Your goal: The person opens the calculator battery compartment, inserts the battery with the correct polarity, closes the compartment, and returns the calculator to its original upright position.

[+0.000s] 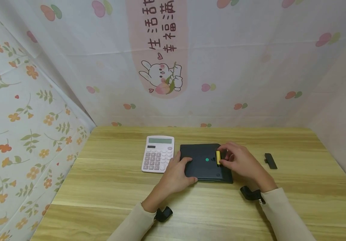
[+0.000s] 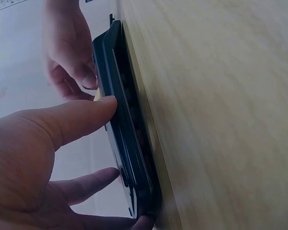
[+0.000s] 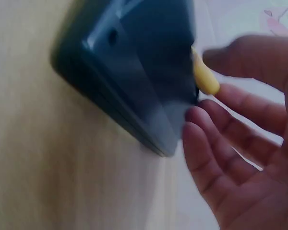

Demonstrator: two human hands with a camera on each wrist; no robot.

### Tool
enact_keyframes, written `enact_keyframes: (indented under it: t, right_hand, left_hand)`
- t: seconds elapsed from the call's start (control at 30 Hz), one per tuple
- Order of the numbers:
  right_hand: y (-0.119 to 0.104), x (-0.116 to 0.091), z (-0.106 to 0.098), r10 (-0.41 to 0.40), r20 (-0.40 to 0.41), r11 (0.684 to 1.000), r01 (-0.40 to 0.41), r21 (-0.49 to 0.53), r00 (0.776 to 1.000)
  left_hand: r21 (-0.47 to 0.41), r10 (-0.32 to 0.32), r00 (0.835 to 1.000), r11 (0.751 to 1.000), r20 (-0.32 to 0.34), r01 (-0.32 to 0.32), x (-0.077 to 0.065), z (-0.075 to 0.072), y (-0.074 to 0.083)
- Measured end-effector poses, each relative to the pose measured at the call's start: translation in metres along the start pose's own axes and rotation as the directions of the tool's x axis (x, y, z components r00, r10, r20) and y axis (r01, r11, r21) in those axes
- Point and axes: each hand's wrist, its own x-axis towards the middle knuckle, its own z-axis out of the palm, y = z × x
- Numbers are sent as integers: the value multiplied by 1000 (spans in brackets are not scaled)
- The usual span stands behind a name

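Note:
A dark, flat calculator (image 1: 201,167) lies back side up on the table, with a green dot on its back and an open battery slot near its right end. My left hand (image 1: 176,175) holds its left end, the thumb (image 2: 93,117) against the near edge and other fingers around the end. At the slot, my right hand (image 1: 240,160) pinches a yellow battery (image 1: 218,157) between thumb and fingers. This battery (image 3: 205,76) stands partly out of the back in the right wrist view. How deep it sits in the slot is hidden.
A white calculator (image 1: 157,154) lies face up just left of the dark one. To the right of my right hand is a small black battery cover (image 1: 270,161). The wooden table (image 1: 203,214) meets patterned cloth (image 1: 221,67) at its back.

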Motion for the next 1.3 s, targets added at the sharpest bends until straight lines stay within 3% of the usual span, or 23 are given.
enact_keyframes:
  t: [0.23, 0.6, 0.9, 1.3]
  right_hand:
    - [5, -4, -9, -17, 88, 999, 14, 35, 996]
    - [8, -5, -12, -27, 147, 999, 21, 46, 989]
    - [2, -9, -15, 20, 259, 998, -35, 54, 966]
    - [0, -10, -10, 18, 234, 1000, -16, -11, 972]
  left_hand:
    - [17, -4, 1000, 1000, 3, 3, 2, 2, -3]
    - [-3, -3, 1000, 1000, -3, 3, 0, 0, 1]
    - [-3, 4, 1000, 1000, -4, -4, -1, -1, 1]
    - [-8, 6, 1000, 1000, -7, -6, 0, 0, 1]
